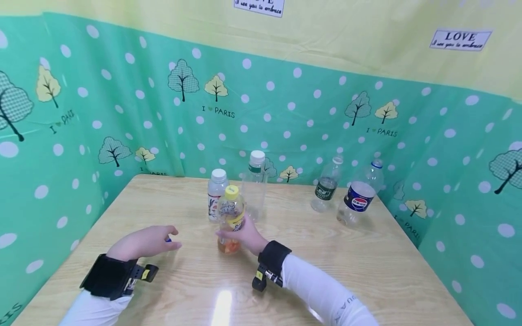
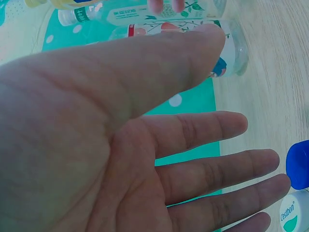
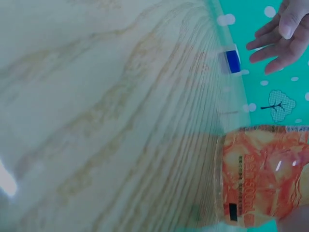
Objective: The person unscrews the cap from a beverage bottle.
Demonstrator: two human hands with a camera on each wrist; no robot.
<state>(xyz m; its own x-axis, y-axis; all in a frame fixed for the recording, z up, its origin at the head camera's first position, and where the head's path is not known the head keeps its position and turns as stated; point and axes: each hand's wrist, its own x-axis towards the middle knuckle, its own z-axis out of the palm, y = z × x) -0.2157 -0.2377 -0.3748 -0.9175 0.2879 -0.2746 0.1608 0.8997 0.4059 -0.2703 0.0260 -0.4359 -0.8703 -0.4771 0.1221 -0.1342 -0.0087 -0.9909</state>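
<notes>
My right hand (image 1: 248,235) grips the lower half of a clear bottle (image 1: 228,213) with a yellow cap and yellow-orange label. In the right wrist view, the orange lower label of this bottle (image 3: 260,179) is close to the camera. Left of it, over the table, my left hand (image 1: 148,242) has its fingers extended and apart. Beyond those fingertips, a blue bottle cap (image 2: 298,166) and a white Cestbon cap (image 2: 294,212) lie on the table. The left hand holds nothing in the left wrist view.
Behind the gripped bottle stand a white-capped labelled bottle (image 1: 217,192) and a taller white-capped clear bottle (image 1: 254,190). At the back right are a green-labelled bottle (image 1: 325,189) and a Pepsi-labelled bottle (image 1: 359,199), both uncapped. A patterned curtain (image 1: 285,113) surrounds the wooden table (image 1: 346,267).
</notes>
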